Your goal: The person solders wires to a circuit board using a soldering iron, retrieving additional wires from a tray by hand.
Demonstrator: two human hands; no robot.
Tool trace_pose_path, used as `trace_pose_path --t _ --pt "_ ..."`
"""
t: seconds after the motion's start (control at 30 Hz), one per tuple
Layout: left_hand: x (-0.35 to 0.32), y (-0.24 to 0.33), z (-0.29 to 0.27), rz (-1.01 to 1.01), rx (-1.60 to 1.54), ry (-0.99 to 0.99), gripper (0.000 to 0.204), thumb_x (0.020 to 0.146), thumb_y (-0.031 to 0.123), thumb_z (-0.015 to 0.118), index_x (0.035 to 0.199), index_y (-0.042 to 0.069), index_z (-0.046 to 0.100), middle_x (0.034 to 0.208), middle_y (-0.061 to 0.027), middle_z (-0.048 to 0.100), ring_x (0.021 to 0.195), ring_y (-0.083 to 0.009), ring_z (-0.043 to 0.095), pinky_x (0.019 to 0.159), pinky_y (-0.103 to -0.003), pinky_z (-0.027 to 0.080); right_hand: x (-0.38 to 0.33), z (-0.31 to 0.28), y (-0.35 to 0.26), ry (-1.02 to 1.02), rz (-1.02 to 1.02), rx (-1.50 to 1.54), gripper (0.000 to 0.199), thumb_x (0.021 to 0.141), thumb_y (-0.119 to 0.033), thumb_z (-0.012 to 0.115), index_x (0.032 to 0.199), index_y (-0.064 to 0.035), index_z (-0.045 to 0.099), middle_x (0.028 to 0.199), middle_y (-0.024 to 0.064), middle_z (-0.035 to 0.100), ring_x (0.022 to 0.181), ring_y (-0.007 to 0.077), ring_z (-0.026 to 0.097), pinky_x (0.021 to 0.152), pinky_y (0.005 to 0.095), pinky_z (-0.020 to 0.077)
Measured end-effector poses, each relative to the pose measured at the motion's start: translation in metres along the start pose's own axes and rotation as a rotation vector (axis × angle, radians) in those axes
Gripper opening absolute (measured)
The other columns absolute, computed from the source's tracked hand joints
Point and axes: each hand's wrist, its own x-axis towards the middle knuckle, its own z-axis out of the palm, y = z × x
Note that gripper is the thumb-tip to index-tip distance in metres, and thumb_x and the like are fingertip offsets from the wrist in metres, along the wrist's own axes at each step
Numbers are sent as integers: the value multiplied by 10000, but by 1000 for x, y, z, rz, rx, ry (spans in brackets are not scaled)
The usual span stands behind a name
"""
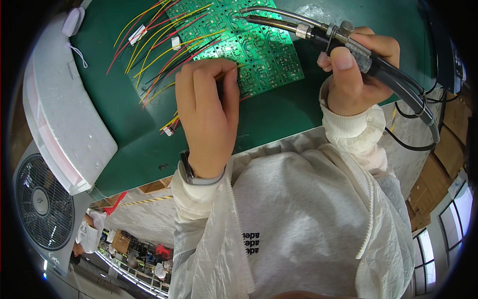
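The left hand (206,107) has its fingers bent, tips close together; whether they pinch a wire cannot be told. Beneath them, the green circuit board (271,65) lies on the desk (279,119); loose wires (147,60) fan out leftward. The right hand (356,82) has its fingers wrapped around a soldering iron (396,79), its tip beyond the left fingers, above the board.

A dark green worktable (279,112) is bearing a bright green circuit-board panel (271,55), while red, yellow and black wires (158,65) are fanning leftward across its surface, small white connectors (136,35) are lying among them.
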Motion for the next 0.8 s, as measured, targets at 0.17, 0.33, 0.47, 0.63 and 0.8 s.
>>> trace_pose_path --t 0.17,0.33,0.47,0.63,0.8 --pt "5 -2 4 -54 -41 -1 83 764 -30 521 837 -6 491 769 -79 483 642 -171 483 570 -250 404 1 1 1 31 -12 60 248 692 -124 623 786 9 436 536 100 488 399 118 449 386 194 376" --pt "8 2 4 -56 -38 43 113 716 -41 562 804 3 508 748 -81 487 637 -185 482 537 -270 400 -1 -10 -3 -9 9 54 250 687 -118 623 799 5 438 538 106 487 396 123 450 391 199 377" --pt "10 -1 5 -9 -14 100 148 664 -55 601 770 16 526 727 -71 480 641 -194 484 505 -279 401 -5 -20 -3 -75 -23 15 253 695 -111 614 835 4 437 571 120 498 400 122 453 403 203 387" --pt "12 -2 4 23 54 76 73 716 -12 591 764 14 543 720 -56 527 621 -145 528 554 -239 427 -8 -24 -5 -141 -12 25 274 705 -119 619 864 10 436 605 139 510 418 122 464 410 211 404" --pt "13 0 3 -12 10 72 74 710 -10 594 760 17 547 715 -54 526 617 -142 524 553 -233 428 -7 -26 -6 -194 -20 -1 287 706 -124 627 871 12 436 614 145 512 433 127 477 418 213 422"
